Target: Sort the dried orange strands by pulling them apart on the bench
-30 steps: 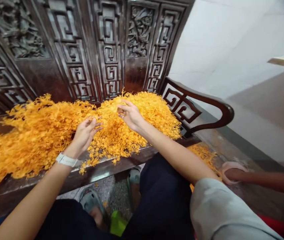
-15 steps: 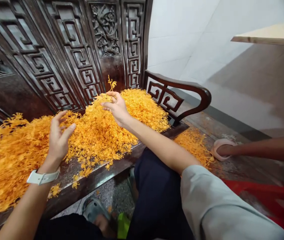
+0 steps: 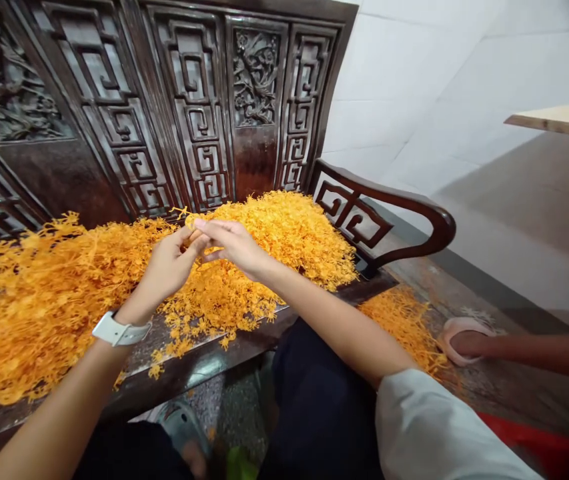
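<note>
My two hands meet over the heaps of orange plastic pieces, their fingertips together around a small branched orange plastic sprig (image 3: 182, 213). My left hand (image 3: 170, 263), with a pale watch strap on its wrist, is closed, its fingers pinched at the sprig. From the other side my right hand (image 3: 237, 248) also pinches it, thumb and forefinger closed. Part of the sprig is hidden by the fingers. Behind the right hand rises a dense heap of small orange plastic blossoms (image 3: 294, 233). Longer, branching orange pieces (image 3: 69, 287) are piled to the left of my left hand.
The heaps lie on a dark carved wooden bench (image 3: 259, 160) with a curved armrest (image 3: 414, 207). More orange pieces (image 3: 399, 320) are on the floor at the right, near another person's foot in a pink shoe (image 3: 457, 340). A wooden board (image 3: 564, 120) juts in at upper right.
My left hand has moved right and up and closed on the sprig. My right hand has lowered the sprig to meet it. The view has shifted left.
</note>
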`<state>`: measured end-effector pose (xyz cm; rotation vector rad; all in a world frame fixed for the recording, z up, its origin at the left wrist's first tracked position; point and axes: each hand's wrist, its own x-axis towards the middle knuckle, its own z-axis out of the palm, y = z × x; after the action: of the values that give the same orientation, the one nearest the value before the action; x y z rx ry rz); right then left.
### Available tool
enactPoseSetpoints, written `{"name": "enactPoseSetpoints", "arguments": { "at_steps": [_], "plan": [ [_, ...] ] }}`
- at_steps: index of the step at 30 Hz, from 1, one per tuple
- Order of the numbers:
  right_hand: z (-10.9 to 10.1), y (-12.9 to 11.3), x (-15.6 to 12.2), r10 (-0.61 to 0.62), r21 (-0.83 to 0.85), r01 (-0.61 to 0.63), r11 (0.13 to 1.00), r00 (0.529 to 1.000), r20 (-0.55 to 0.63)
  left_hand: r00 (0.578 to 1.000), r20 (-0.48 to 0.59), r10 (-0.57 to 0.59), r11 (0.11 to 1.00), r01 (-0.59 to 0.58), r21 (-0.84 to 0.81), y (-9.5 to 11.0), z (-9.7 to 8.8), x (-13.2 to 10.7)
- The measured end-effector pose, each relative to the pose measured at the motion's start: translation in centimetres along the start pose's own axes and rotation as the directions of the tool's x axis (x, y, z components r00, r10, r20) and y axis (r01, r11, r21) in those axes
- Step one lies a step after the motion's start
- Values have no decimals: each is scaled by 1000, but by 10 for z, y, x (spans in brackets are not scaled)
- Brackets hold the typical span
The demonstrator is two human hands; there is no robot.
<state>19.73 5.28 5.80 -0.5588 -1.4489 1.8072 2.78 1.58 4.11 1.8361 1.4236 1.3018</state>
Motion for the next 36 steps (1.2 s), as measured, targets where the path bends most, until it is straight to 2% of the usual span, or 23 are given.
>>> {"name": "enactPoseSetpoints", "arguments": {
  "at_steps": [4,8,11,13,14,16,18,19,21,23,25,27,29,31,33,36],
  "plan": [
    [0,5,2,-69,-146,62,987,997,-41,999,-40,34,967,-22,253,1,2,-9],
    [-7,5,2,-54,-130,46,990,997,-58,996,-23,88,907,-71,414,5,-2,-18],
    [-24,3,5,-58,-143,43,989,993,-104,997,-13,76,885,-61,461,1,-7,-25],
    [-45,-2,11,-96,-203,54,978,974,-203,998,-4,56,877,-48,478,-2,-12,-31],
    [-57,-5,14,-127,-235,62,970,954,-271,999,9,33,884,-33,466,-4,-16,-34],
    [-85,-9,21,-219,-292,99,951,884,-414,997,35,-63,922,45,384,-8,-23,-39],
    [-111,-8,28,-304,-341,137,930,808,-505,982,37,-187,959,174,225,-13,-30,-42],
    [-121,-5,30,-314,-355,133,926,792,-523,968,26,-250,961,244,131,-14,-32,-43],
    [-135,9,34,-256,-382,48,923,818,-515,938,-3,-345,937,345,-62,-16,-33,-43],
    [-139,25,35,-212,-478,-50,877,853,-477,917,-10,-398,893,385,-233,-15,-30,-43],
    [-133,38,35,-291,-634,-48,772,860,-420,909,-2,-417,852,390,-348,-11,-25,-43],
    [-116,42,31,-421,-752,35,658,846,-329,901,3,-435,818,396,-418,-5,-20,-43],
    [-92,36,24,-471,-779,132,613,853,-226,888,27,-459,774,414,-478,-1,-15,-43],
    [-65,28,16,-421,-732,219,645,901,-102,882,54,-469,733,422,-533,0,-11,-43],
    [-41,23,7,-316,-655,257,710,948,30,886,66,-458,711,410,-571,-2,-8,-42],
    [-14,24,-3,-236,-613,258,746,964,119,904,33,-426,726,364,-583,-8,-5,-40]
  ]
}}
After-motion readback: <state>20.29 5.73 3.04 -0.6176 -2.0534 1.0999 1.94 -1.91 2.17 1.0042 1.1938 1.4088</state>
